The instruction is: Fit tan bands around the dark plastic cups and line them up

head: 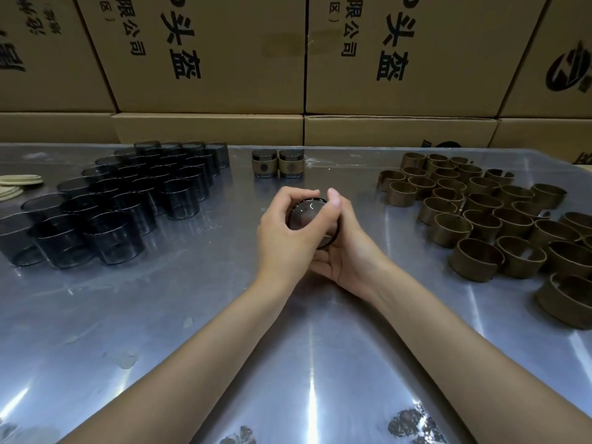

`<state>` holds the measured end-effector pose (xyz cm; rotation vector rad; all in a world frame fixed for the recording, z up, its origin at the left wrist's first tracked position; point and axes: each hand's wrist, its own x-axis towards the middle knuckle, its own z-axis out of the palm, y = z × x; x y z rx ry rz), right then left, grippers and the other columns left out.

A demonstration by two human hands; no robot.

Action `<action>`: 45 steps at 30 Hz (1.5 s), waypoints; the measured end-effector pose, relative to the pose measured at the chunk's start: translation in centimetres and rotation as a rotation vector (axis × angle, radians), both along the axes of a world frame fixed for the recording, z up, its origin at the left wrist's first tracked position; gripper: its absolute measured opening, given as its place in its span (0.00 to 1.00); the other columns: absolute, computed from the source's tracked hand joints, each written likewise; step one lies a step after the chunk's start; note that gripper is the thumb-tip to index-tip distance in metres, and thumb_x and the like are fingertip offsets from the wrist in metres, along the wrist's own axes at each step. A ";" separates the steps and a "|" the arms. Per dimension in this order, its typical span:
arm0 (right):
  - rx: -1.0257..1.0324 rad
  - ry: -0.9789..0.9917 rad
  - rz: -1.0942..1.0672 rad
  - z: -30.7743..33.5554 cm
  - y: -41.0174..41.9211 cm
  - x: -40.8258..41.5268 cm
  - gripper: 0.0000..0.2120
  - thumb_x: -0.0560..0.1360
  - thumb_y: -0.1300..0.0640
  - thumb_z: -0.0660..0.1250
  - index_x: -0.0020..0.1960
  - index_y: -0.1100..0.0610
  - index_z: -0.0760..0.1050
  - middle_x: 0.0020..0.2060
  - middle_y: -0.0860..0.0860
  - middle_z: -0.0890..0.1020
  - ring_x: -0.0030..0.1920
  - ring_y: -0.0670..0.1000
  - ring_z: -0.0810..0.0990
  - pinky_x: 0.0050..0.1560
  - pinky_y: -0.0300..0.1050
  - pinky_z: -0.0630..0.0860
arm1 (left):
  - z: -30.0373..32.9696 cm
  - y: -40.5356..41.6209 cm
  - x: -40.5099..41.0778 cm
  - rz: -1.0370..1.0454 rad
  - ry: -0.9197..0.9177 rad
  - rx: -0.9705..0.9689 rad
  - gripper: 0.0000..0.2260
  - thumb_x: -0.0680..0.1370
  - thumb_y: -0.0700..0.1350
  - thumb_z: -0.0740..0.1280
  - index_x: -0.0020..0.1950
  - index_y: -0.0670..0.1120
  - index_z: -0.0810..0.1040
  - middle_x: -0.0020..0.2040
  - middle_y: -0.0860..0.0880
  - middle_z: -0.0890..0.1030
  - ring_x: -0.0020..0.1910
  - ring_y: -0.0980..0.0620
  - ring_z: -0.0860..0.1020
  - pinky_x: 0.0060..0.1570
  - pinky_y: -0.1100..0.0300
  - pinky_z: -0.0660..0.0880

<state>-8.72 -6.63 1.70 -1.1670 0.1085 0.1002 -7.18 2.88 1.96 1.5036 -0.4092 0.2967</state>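
So the dark cup (309, 219) is up off the metal table (224, 331), right in the middle of the view, tipped so its round end faces the camera. Both hands are wrapped around it. The left hand (285, 232) curls over the left side with the fingers hooked around the rim, and the right hand (346, 248) cups it from below and the right, thumb sticking up past the top edge. Can't tell if a band is already on it, the fingers cover the sides.

Just behind the hands, near the table's far edge, two finished cups (277, 163) stand side by side, touching, each with a tan band around the middle and a small round emblem I can't read.

Off to the left there's a big cluster of bare dark cups (121, 206) packed in rows. On the right, a loose crowd of tan bands (499, 219) standing on edge, some with a visible gap in the ring. At the far left edge sit a few pale flat discs (19, 184), overlapping.

Behind the table is a wall of cardboard boxes (208, 59) with black Chinese print: "头盔" in big characters and "限公司" smaller beside it. The rightmost box has a round black logo, partly cut off.
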 end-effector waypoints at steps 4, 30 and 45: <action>-0.031 0.040 0.032 0.0 -0.3 -0.1 0.28 0.73 0.31 0.57 0.51 0.55 0.80 0.34 0.50 0.80 0.27 0.47 0.73 0.28 0.36 0.71 | 0.3 0.2 -0.1 -0.013 0.084 -0.106 0.06 0.76 0.50 0.71 0.42 0.49 0.81 0.39 0.46 0.84 0.42 0.45 0.83 0.45 0.48 0.79; 0.077 0.165 0.055 0.1 -0.9 -0.1 0.24 0.70 0.32 0.63 0.49 0.52 0.79 0.37 0.47 0.80 0.32 0.44 0.78 0.29 0.34 0.73 | -0.2 1.6 0.6 -0.050 -0.272 0.279 0.24 0.62 0.56 0.77 0.51 0.50 0.73 0.47 0.57 0.81 0.49 0.59 0.80 0.50 0.58 0.77; 0.227 0.035 -0.048 0.0 -1.6 -0.2 0.16 0.73 0.43 0.66 0.56 0.51 0.76 0.47 0.50 0.81 0.44 0.48 0.81 0.43 0.39 0.76 | -0.5 1.8 1.6 -0.039 -0.153 0.395 0.34 0.62 0.68 0.74 0.63 0.56 0.73 0.58 0.55 0.72 0.56 0.59 0.74 0.53 0.68 0.72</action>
